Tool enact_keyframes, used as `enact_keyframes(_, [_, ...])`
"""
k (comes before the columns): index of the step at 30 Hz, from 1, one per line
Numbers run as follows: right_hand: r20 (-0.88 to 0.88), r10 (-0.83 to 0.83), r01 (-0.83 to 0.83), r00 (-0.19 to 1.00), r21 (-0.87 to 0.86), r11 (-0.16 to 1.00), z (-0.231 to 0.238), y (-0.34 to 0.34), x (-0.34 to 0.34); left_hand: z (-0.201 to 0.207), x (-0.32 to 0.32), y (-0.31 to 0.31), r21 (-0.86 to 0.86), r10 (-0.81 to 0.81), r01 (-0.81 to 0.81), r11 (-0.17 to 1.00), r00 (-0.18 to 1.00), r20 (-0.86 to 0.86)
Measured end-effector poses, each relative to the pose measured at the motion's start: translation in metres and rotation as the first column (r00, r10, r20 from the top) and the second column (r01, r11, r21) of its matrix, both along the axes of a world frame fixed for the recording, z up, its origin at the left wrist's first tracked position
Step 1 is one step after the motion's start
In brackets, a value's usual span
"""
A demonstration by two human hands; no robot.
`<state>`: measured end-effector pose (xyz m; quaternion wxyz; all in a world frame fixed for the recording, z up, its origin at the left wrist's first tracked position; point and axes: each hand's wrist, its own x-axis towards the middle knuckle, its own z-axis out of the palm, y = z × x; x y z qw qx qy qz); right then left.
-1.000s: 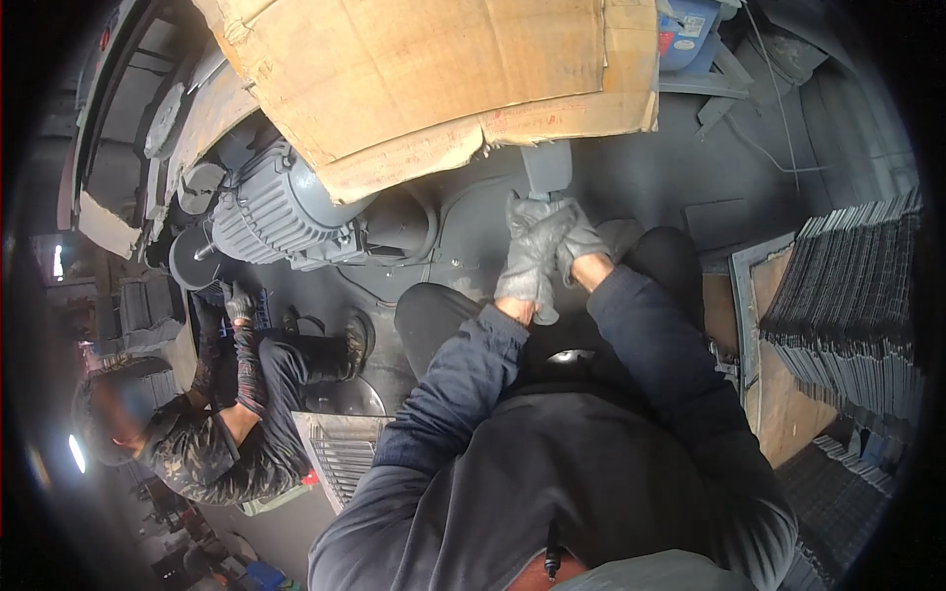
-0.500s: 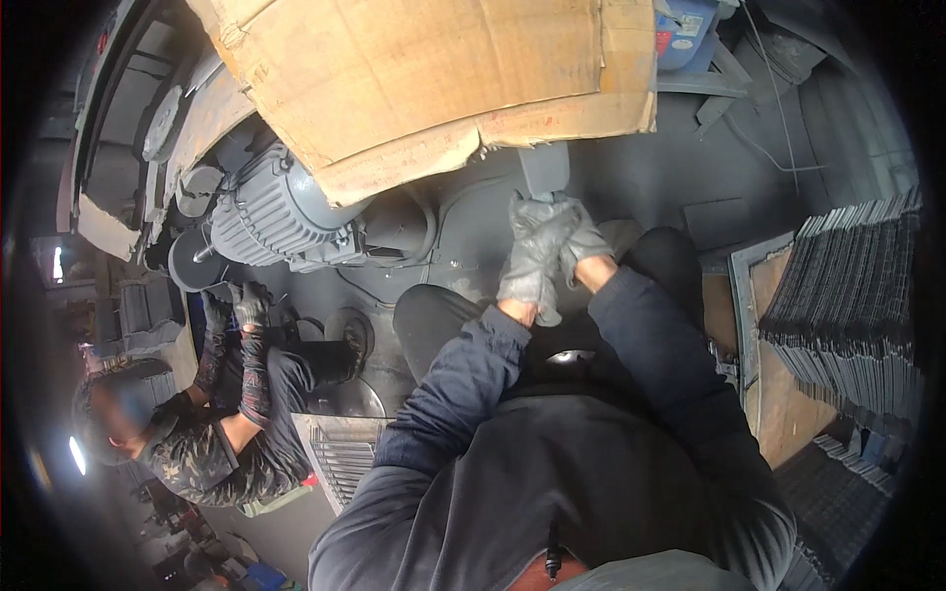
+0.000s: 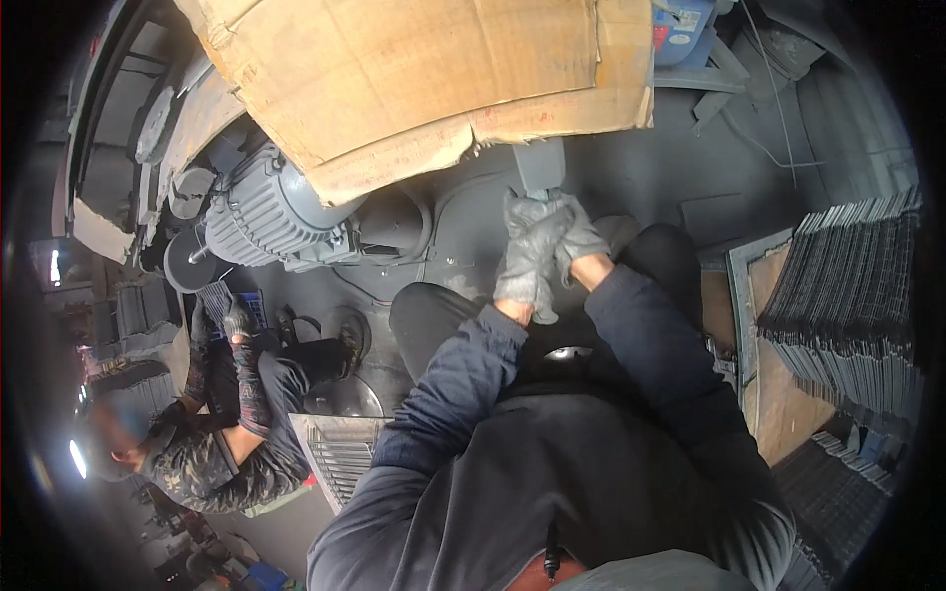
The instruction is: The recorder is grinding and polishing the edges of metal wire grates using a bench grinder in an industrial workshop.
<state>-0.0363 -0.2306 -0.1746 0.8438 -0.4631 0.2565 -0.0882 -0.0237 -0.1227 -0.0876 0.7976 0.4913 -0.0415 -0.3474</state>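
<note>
Both my hands wear grey work gloves and are pressed together at the middle, just below the cardboard's front edge. My left hand (image 3: 529,251) has its fingers closed, its wrist bent up from the lower edge. Right against it, my right hand (image 3: 578,233) is closed too. Whatever they grip is hidden by the gloves. Directly beyond the fingertips a smooth grey flat-faced piece (image 3: 540,164) comes down from under the big cardboard sheet (image 3: 414,79); the gloves meet its lower end. I cannot tell whether it is held or fixed.
A grey finned motor (image 3: 266,212) with a round wheel (image 3: 185,260) stands to the left. Beside it sits a co-worker (image 3: 227,433) in gloves, holding a dark ribbed piece. Dense stacks of thin dark plates (image 3: 843,295) rise at the right. A slatted rack (image 3: 340,458) lies by my left elbow.
My hands stay almost in place, still together. The co-worker's hands have shifted slightly, and a dark ribbed piece and a blue crate now show there.
</note>
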Motion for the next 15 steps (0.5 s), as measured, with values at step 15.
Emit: enact_keyframes(15, [0.040,0.019,-0.021,0.999,0.053,0.998,0.069,0.007,-0.022,0.016,0.000,-0.004,-0.041,-0.002,0.004,0.999,0.999,0.036])
